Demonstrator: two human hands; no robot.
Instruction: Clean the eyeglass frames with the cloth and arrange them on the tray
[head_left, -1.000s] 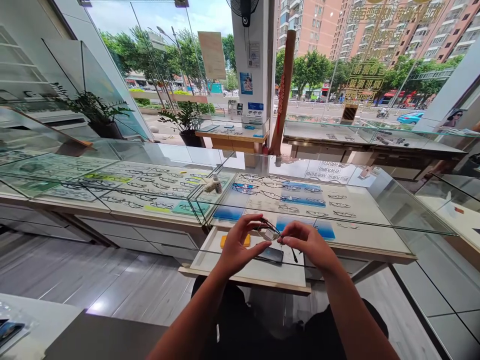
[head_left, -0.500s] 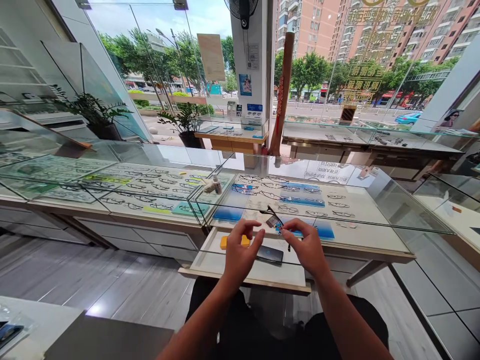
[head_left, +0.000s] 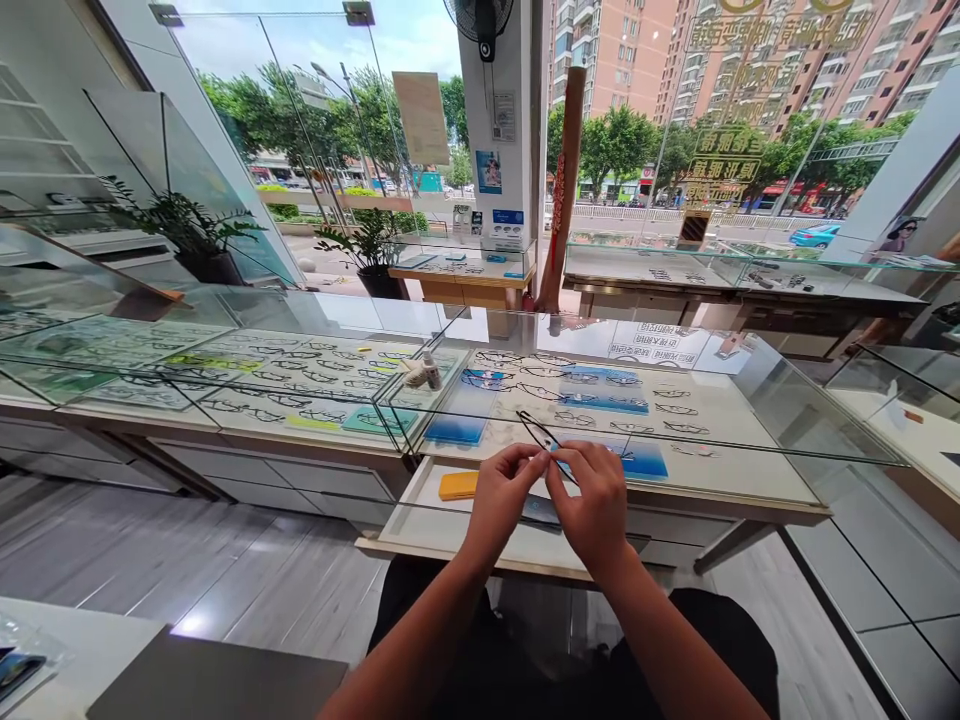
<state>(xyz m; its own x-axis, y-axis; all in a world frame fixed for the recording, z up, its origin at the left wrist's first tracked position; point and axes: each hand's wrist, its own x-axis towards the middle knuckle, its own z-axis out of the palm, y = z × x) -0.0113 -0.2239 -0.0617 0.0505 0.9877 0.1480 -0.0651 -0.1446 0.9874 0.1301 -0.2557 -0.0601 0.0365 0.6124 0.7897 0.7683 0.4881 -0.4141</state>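
A pair of dark-framed eyeglasses (head_left: pixel 531 426) is held up over the open drawer (head_left: pixel 442 520), with its temple arms pointing up and to the left. My right hand (head_left: pixel 594 492) grips the frame between thumb and fingers. Close against it, my left hand (head_left: pixel 504 492) is pinched at the same part of the glasses, its fingertips meeting the right thumb. The fingers hide most of the frame and lenses. Below the hands, a dark phone-like object (head_left: pixel 541 512) lies in the drawer, partly covered. A yellow case (head_left: pixel 457 486) sits to its left.
The glass display counter (head_left: pixel 720 450) in front holds rows of eyeglasses, some on blue cards (head_left: pixel 457 430). A small bottle (head_left: pixel 433 372) stands on its glass top. Another glass case (head_left: pixel 262 400) extends left. A grey-topped surface (head_left: pixel 217 675) is at lower left.
My left hand has moved right, and its spread fingers have closed on the eyeglasses beside my right hand. The glasses have turned, and my right hand has shifted slightly left.
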